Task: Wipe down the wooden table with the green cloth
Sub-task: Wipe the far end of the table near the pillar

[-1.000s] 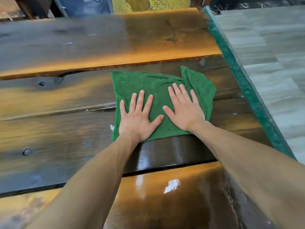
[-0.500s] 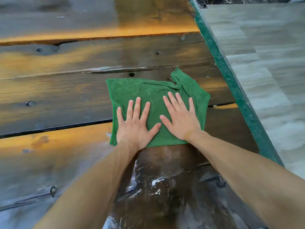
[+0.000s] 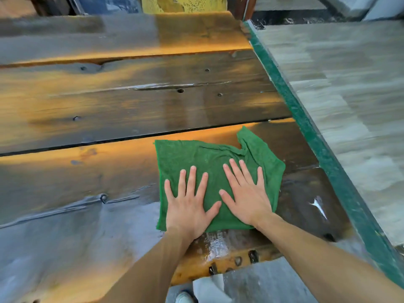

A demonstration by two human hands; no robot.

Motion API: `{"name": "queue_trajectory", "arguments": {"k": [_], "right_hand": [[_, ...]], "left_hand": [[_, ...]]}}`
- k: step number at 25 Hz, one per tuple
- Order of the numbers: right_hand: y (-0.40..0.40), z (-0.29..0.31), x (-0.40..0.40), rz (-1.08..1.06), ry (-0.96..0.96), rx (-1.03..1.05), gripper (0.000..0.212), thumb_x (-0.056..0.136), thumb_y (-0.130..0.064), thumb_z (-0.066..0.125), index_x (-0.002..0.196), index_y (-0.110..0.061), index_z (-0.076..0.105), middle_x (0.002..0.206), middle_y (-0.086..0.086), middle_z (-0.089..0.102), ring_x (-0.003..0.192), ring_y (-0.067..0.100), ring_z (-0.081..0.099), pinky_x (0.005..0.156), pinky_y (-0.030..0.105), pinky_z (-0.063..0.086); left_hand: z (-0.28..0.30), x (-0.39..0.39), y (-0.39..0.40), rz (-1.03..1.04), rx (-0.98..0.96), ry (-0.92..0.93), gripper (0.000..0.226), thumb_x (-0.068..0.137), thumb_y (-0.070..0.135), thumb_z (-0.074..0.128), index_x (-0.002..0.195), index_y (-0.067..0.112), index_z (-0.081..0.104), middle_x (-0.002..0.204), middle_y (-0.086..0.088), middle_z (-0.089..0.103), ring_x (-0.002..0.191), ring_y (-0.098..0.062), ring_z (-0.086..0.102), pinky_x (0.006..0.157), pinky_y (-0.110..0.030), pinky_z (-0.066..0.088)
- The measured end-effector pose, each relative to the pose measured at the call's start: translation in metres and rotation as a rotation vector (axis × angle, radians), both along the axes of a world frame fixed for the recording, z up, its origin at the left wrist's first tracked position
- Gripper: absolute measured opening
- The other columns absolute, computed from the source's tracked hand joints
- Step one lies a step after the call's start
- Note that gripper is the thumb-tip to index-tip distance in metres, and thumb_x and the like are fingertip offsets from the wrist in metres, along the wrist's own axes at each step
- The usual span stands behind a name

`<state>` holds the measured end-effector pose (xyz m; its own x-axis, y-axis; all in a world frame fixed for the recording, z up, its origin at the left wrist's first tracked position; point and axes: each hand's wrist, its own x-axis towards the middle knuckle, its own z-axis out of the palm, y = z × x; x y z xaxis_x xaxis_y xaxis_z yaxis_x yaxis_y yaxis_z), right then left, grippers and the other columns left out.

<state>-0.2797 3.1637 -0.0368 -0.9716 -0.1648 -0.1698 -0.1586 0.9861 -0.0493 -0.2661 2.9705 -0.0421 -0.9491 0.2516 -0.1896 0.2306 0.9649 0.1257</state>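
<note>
Pressing both palms flat on the green cloth [image 3: 209, 162] — my left hand [image 3: 188, 206] and right hand [image 3: 244, 195] lie side by side, fingers straight and spread, gripping nothing. It sits on the nearest plank of the wooden table [image 3: 109, 106], close to the green edge strip [image 3: 306, 127], its near part hidden under my hands — far boards are blurred.

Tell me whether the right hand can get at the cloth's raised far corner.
Probably yes. The right hand lies flat on the green cloth, and nothing stands between its fingertips and the raised corner.
</note>
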Motion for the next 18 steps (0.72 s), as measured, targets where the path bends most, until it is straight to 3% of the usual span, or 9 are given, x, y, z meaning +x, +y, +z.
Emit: {"name": "queue_trajectory", "arguments": {"k": [3,8,18], "right_hand": [[-0.004,-0.003,0.049,0.008,0.012,-0.013,0.075,0.098,-0.064,0.017,0.161,-0.025,0.003,0.168,-0.004,-0.006,0.154,0.02,-0.011,0.119,0.065,0.001],[-0.006,-0.001,0.115,-0.005,-0.007,-0.027,0.075,0.097,-0.062,0.031,0.16,-0.022,0.019,0.168,-0.002,0.009,0.154,0.023,0.006,0.116,0.066,0.013],[0.013,0.002,0.19,-0.143,-0.065,-0.044,0.066,0.1,-0.061,0.028,0.159,-0.036,0.012,0.168,-0.007,0.01,0.154,0.025,0.013,0.114,0.064,0.011]], "left_hand": [[-0.004,0.048,-0.006,-0.007,0.013,0.009,0.082,0.095,0.077,0.019,0.16,0.027,0.027,0.169,-0.009,0.017,0.154,-0.036,0.018,0.116,-0.073,0.013],[-0.002,0.112,-0.008,-0.014,-0.002,-0.001,0.084,0.091,0.076,0.033,0.157,0.025,0.036,0.166,-0.01,0.025,0.151,-0.039,0.027,0.111,-0.077,0.017],[0.002,0.165,-0.012,-0.125,-0.04,-0.016,0.077,0.09,0.069,0.041,0.155,0.028,0.04,0.166,-0.008,0.028,0.148,-0.04,0.033,0.105,-0.081,0.022]]}}
